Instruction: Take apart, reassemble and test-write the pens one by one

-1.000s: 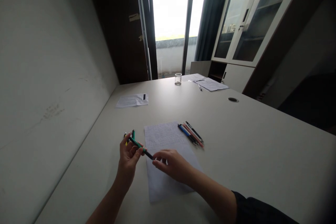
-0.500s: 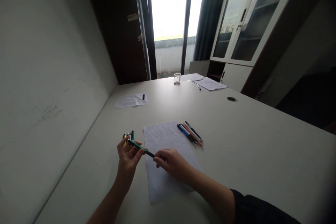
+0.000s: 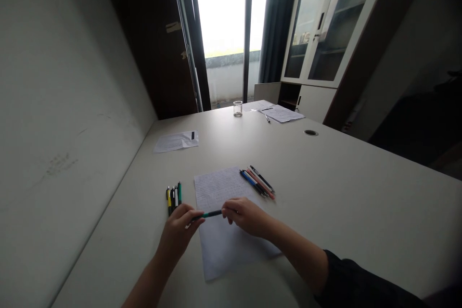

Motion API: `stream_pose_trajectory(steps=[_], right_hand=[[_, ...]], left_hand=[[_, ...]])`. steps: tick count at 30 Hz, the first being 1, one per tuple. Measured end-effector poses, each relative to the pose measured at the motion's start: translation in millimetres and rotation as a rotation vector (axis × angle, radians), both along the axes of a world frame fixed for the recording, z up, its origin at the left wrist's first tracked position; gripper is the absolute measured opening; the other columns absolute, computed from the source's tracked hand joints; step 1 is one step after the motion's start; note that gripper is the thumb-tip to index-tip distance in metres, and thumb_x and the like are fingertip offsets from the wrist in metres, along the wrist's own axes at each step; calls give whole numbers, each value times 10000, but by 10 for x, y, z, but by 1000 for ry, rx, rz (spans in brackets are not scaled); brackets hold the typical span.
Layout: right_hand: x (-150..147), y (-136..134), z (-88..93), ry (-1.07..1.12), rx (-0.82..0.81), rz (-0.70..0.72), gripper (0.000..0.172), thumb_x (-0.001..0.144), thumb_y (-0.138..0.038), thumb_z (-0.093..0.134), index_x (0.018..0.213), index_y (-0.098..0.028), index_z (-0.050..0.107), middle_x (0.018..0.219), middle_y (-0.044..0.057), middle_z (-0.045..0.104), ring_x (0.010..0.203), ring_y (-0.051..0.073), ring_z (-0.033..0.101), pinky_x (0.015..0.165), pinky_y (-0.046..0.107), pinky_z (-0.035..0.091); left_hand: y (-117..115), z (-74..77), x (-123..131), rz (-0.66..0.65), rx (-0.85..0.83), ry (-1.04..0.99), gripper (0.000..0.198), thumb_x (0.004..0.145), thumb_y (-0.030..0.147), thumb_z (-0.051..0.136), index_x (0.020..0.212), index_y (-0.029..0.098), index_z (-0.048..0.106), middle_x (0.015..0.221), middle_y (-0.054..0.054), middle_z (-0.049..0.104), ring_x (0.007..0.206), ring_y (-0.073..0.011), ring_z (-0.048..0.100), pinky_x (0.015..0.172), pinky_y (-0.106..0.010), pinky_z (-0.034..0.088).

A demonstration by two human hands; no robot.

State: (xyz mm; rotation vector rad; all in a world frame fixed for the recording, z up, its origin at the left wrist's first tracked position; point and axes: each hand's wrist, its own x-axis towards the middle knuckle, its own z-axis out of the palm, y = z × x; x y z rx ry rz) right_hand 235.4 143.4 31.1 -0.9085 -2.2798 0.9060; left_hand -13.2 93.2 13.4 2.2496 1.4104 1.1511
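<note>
A green and black pen [image 3: 212, 213] is held nearly level above a lined sheet of paper [image 3: 227, 245] with writing on its upper part. My left hand [image 3: 181, 224] grips the pen's left end between thumb and fingers. At its right end, the fingers of my right hand [image 3: 245, 214] are closed round the dark part. Several pens, yellow, black, white and green [image 3: 179, 193], lie just beyond my left hand, their lower ends partly hidden by it. Another group of blue, white, red and black pens [image 3: 257, 183] lies by the sheet's upper right edge.
On the white table [image 3: 346, 202] a glass [image 3: 237, 109] stands at the far edge. Papers [image 3: 283, 113] with a pen [image 3: 267, 118] lie right of it, another paper [image 3: 176, 141] far left. A wall [image 3: 72, 154] borders the left side.
My left hand has turned over, its fingers now folded over the pen's end. The pen has gone from slanted to nearly level, and my right hand is slightly higher in view. The left pens are less covered.
</note>
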Motion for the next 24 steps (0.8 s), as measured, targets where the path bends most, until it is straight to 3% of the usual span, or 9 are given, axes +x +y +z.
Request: stream_pose_trajectory(steps=[6, 14, 24], right_hand=[[-25, -45, -36, -52, 41, 66, 241, 941, -175, 503, 796, -190, 695, 690, -3, 674, 645, 131, 594, 676, 220, 436], [-17, -63, -67, -149, 186, 62, 184, 863, -92, 535, 862, -184, 694, 843, 34, 704, 711, 147, 616, 665, 229, 416], [-20, -128, -19, -248, 330, 15, 163, 939, -187, 521, 892, -177, 678, 868, 52, 712, 707, 167, 635, 617, 252, 384]], left_hand=[[-51, -30, 70, -83, 15, 262, 256, 920, 287, 621, 1165, 313, 693, 905, -64, 708, 814, -212, 675, 696, -292, 538], [-83, -6, 137, -103, -75, 138, 248, 927, 265, 592, 1131, 330, 718, 924, -58, 729, 813, -214, 698, 700, -277, 548], [-67, -35, 177, -83, -87, 153, 244, 938, 213, 538, 1081, 263, 730, 789, -45, 720, 638, -166, 656, 581, -232, 497]])
